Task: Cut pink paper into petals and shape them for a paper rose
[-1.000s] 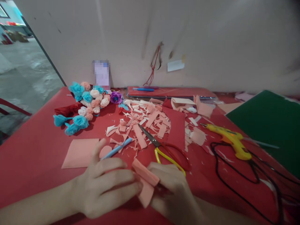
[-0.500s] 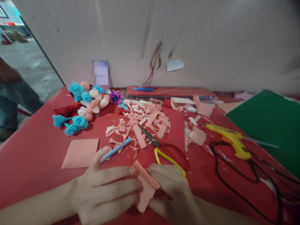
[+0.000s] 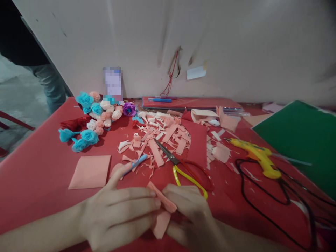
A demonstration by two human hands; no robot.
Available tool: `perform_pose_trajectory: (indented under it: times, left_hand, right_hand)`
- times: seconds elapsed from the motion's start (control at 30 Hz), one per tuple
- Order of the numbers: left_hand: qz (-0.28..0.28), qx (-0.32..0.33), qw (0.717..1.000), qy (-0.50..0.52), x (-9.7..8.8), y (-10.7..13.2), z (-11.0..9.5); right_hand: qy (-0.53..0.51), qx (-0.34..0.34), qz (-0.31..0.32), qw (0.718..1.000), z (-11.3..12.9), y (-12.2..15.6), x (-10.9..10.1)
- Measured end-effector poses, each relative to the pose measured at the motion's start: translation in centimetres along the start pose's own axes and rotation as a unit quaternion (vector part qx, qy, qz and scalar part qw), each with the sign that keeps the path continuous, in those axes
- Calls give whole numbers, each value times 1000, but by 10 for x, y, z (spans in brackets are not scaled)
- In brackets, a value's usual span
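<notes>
Both my hands meet low in the middle of the red table [image 3: 39, 168], working one piece of pink crepe paper [image 3: 161, 210]. My left hand [image 3: 118, 217] has its fingers laid together against the left side of the paper, thumb raised. My right hand [image 3: 191, 217] is closed round the paper's right end, where the upper edge is rolled into a narrow strip. Just beyond my hands lie scissors [image 3: 183, 166] with yellow and red handles and a blue pen [image 3: 135, 163].
Pink paper scraps [image 3: 162, 134] litter the table's middle. A flat pink square [image 3: 90, 171] lies left. Blue, pink and purple paper roses [image 3: 97, 115] sit at the back left. A yellow glue gun [image 3: 258, 155] with black cord lies right, beside a green sheet [image 3: 301, 136]. A person's legs [image 3: 52, 87] stand far left.
The rolled edge of the pink paper has grown tighter and thinner between my fingers. A person has walked closer past the table's far left corner.
</notes>
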State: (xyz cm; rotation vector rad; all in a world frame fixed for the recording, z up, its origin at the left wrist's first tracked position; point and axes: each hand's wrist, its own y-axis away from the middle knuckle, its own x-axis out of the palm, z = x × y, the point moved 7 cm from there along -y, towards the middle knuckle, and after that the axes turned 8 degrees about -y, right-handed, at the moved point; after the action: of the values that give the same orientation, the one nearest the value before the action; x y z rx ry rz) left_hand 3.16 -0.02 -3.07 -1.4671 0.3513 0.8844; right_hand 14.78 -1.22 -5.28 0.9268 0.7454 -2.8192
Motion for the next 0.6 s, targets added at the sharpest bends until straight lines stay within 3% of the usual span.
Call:
perform_pose_trajectory:
  times: [0.03, 0.1, 0.3, 0.6]
  left_hand:
    - [-44, 8, 998, 41, -7, -4, 0]
    - [-78, 16, 992, 96, -14, -10, 0]
    - [-76, 14, 990, 114, -15, -12, 0]
    - [-77, -2, 993, 85, -17, -13, 2]
  right_hand:
    - [-3, 1, 5, 1000, 0, 0, 1]
    - [-6, 10, 12, 1000, -2, 0, 2]
    - [15, -24, -14, 999, 2, -1, 0]
    - [31, -23, -18, 999, 4, 0, -4]
